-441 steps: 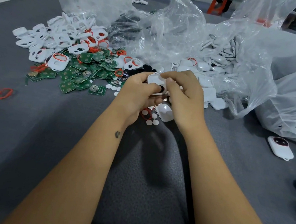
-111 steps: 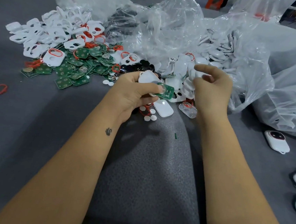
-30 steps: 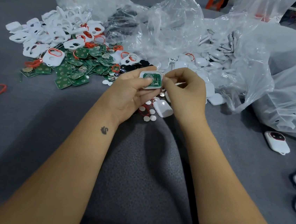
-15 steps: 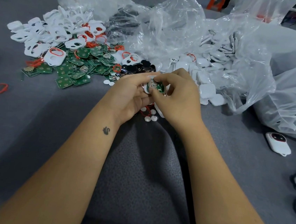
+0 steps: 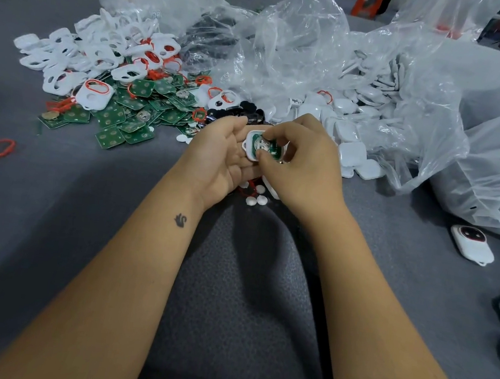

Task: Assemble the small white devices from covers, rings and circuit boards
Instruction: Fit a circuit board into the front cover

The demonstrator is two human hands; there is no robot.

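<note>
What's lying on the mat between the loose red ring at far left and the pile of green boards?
Nothing: in the head view, only bare grey mat separates the red ring from the green boards.

Both forearms are bare to the bottom edge of the view, with no sleeves showing. The left hand point(image 5: 218, 158) and right hand point(image 5: 303, 167) wear no gloves. A small dark tattoo point(image 5: 180, 220), perhaps a swan, marks the left wrist.

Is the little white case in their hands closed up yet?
Open. The white case in the left hand shows its green circuit board uncovered; the right hand presses on it.
</note>
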